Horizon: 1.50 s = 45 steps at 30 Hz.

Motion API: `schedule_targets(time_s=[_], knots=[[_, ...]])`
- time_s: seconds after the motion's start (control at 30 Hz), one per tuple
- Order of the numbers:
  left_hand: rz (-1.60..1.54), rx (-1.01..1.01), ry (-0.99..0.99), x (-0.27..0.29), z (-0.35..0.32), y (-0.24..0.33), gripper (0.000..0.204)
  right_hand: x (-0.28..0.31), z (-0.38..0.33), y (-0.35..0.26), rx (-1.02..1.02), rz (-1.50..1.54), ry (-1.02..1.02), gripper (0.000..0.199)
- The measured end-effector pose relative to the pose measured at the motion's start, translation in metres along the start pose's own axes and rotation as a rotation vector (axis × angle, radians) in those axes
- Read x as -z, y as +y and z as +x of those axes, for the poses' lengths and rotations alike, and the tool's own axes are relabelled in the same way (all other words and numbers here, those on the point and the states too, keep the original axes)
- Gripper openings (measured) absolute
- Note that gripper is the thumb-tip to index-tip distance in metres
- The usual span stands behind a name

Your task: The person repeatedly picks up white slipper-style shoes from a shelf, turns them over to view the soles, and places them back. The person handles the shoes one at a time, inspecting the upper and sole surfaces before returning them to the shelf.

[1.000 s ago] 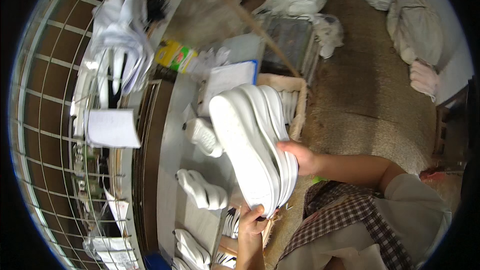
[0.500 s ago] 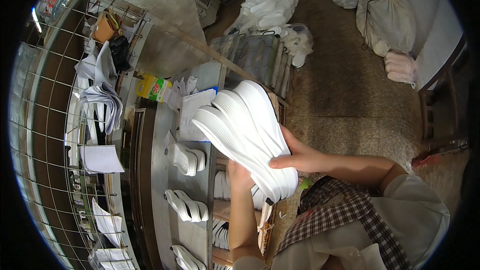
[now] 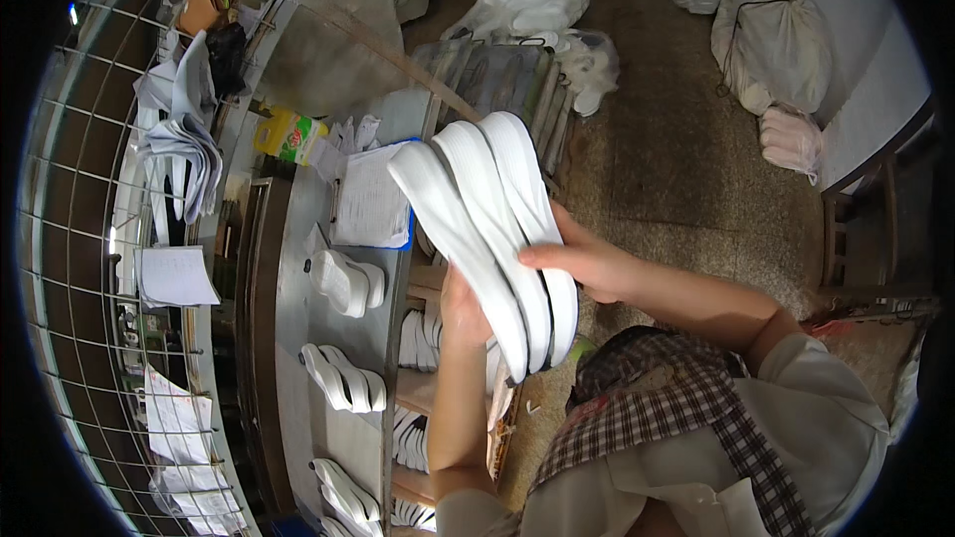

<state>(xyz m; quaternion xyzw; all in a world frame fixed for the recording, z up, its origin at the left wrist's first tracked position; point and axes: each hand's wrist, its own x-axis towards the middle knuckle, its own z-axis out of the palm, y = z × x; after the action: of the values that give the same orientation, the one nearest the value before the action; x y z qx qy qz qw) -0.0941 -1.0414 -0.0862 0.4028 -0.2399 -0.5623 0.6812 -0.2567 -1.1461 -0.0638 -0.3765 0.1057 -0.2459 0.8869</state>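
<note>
Between my two hands I hold several white shoe soles [image 3: 492, 229] side by side, their ribbed sides facing up. My left hand [image 3: 465, 310] is closed around the left side of the stack, fingers mostly hidden beneath it. My right hand [image 3: 587, 257] grips the right side, its thumb lying across the soles and its fingers behind them. To the left, pairs of white soles [image 3: 343, 283] stand on a grey metal shelf top [image 3: 293, 323]. A clipboard [image 3: 373, 201] with a written sheet lies on that surface, beyond the soles.
White soles [image 3: 418, 340] fill shelves below the grey top. A wire grid [image 3: 99, 268] with papers runs along the left. A yellow container [image 3: 289, 134] stands near the clipboard. Bags of soles [image 3: 537, 0] lie on the floor ahead, with sacks [image 3: 771, 45] by the right wall.
The held soles have turned more upright and fanned apart, showing gaps between them. My right thumb has shifted left across the stack. The whole view has moved slightly.
</note>
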Motion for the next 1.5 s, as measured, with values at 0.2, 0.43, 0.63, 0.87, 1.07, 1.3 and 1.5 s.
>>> schedule_targets(time_s=[0.2,0.43,0.63,0.87,1.07,1.3,1.5], knots=[[0.095,0.284,0.212,0.002,-0.001,0.01,0.05,0.015,0.018,0.001,-0.59,0.218,0.076,0.069],[-0.005,0.357,0.225,0.034,0.007,-0.005,0.034,0.025,0.023,0.014,-0.732,0.235,0.041,0.078],[0.06,0.265,0.101,0.063,0.008,-0.018,0.033,0.028,0.027,0.019,-0.798,0.267,0.019,0.077],[-0.031,0.366,0.145,0.048,-0.002,-0.012,0.034,0.031,0.029,0.027,-0.806,0.266,0.01,0.081],[-0.045,0.382,0.153,0.041,-0.006,-0.009,0.035,0.027,0.025,0.027,-0.826,0.302,0.042,0.074],[-0.108,0.382,0.182,0.039,-0.011,-0.009,0.036,0.031,0.027,0.035,-0.877,0.365,0.017,0.07],[-0.356,0.342,0.205,0.039,-0.03,0.017,0.038,0.011,0.032,0.032,-0.793,0.347,-0.029,0.073]])
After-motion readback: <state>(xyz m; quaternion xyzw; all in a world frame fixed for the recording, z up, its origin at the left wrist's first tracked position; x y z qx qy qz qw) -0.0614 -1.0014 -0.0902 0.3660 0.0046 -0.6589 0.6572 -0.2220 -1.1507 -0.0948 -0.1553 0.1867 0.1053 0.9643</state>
